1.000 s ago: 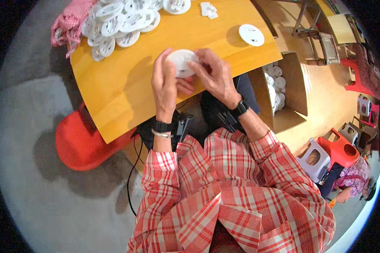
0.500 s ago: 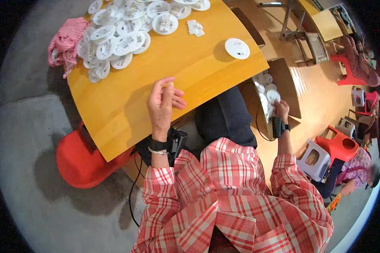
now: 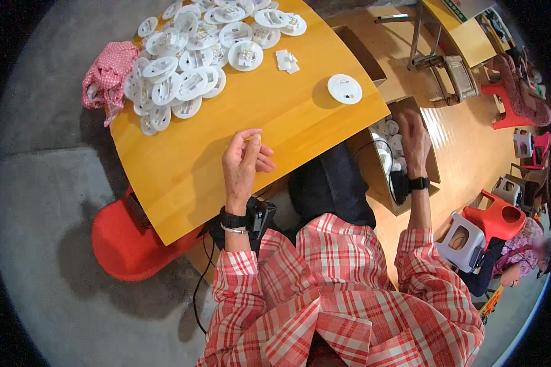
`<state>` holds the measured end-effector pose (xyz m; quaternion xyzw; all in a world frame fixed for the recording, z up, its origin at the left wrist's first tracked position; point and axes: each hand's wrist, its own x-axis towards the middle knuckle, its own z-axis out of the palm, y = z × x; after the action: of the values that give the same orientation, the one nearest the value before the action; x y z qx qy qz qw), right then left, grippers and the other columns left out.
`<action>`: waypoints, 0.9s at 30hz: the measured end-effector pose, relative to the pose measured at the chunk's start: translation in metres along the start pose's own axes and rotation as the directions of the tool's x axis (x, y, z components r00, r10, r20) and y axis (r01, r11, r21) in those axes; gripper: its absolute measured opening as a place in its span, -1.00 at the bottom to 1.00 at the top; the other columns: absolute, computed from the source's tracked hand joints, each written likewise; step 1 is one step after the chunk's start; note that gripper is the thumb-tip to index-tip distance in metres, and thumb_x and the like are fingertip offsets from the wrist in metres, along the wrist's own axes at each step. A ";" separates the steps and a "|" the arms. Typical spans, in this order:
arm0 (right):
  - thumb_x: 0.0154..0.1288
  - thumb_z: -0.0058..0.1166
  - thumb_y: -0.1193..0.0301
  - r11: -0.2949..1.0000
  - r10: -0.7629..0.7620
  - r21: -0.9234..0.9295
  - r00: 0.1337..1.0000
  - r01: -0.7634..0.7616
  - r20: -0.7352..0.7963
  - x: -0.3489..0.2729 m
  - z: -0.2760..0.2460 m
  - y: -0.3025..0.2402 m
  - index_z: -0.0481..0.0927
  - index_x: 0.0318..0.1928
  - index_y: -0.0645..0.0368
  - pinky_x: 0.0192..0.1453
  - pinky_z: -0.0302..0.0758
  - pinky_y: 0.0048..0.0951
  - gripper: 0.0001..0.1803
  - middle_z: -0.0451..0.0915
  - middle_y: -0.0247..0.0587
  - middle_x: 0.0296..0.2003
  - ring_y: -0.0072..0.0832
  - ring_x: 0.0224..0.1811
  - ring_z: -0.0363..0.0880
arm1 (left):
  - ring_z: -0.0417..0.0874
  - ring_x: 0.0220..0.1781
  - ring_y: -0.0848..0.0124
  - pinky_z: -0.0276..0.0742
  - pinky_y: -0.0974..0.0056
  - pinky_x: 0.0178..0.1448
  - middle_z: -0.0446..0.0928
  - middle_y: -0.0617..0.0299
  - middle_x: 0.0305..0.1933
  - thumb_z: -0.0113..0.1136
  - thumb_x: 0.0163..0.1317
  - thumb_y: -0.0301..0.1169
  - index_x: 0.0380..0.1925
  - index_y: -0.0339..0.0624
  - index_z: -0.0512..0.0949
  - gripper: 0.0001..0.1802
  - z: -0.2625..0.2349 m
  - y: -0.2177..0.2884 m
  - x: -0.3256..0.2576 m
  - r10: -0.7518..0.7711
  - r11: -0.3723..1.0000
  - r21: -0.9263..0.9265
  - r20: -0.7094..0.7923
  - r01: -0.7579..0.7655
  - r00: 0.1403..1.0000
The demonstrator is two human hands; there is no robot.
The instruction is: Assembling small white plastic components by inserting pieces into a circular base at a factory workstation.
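While the left hand [image 3: 241,166] hovers over the desk [image 3: 281,119], grip loosely open, nothing held, the right hand [image 3: 416,147] is at the box [image 3: 372,178] of white discs [image 3: 397,143], likely placed for easy reach; can't tell if its grip holds one. Disc heap [image 3: 196,84] sits far left, probably sparing elbow room.

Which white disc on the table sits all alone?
The white disc near the right corner of the table; the other discs crowd together at the far left.

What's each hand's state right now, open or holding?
Left hand: open, fingers loosely curled, nothing visible in it, over the yellow table.
Right hand: at the carton of white discs; grip cannot be told.
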<state>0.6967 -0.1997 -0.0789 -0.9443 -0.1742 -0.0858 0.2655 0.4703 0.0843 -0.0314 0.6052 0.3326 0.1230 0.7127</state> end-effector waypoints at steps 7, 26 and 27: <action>0.17 0.06 0.34 0.859 -0.450 0.296 0.891 0.418 0.050 0.083 0.032 -0.164 0.53 -0.14 0.13 -0.19 0.49 -0.30 -0.76 0.58 -0.11 -0.31 -0.22 -0.25 0.56 | 0.55 -0.56 0.51 0.48 0.47 -0.45 0.48 0.19 -0.44 -0.03 0.32 -0.32 -0.12 -0.29 0.42 -0.74 0.000 -0.011 -0.002 0.153 0.986 -0.052 -0.063 -0.156 0.986; 0.23 0.01 0.30 0.882 -0.467 0.192 0.854 0.430 0.229 0.115 0.054 -0.247 0.53 -0.30 0.12 -0.28 0.44 -0.46 -0.84 0.57 -0.29 -0.35 -0.36 -0.34 0.52 | 0.57 -0.46 0.45 0.51 0.43 -0.35 0.51 0.12 -0.34 -0.06 0.34 -0.28 -0.02 -0.29 0.36 -0.67 -0.004 -0.014 -0.002 0.153 0.983 -0.091 -0.071 -0.159 0.986; 0.23 0.01 0.30 0.876 -0.478 0.212 0.844 0.434 0.245 0.093 0.055 -0.247 0.53 -0.30 0.12 -0.28 0.44 -0.46 -0.84 0.57 -0.29 -0.35 -0.36 -0.34 0.52 | 0.57 -0.46 0.45 0.51 0.43 -0.35 0.51 0.12 -0.34 -0.06 0.34 -0.28 -0.02 -0.29 0.36 -0.67 -0.007 -0.016 -0.003 0.140 0.985 -0.084 -0.096 -0.149 0.985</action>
<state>0.6937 0.0529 0.0149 -0.8553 -0.4369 0.0059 0.2785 0.4595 0.0844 -0.0462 0.5884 0.3137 0.2166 0.7130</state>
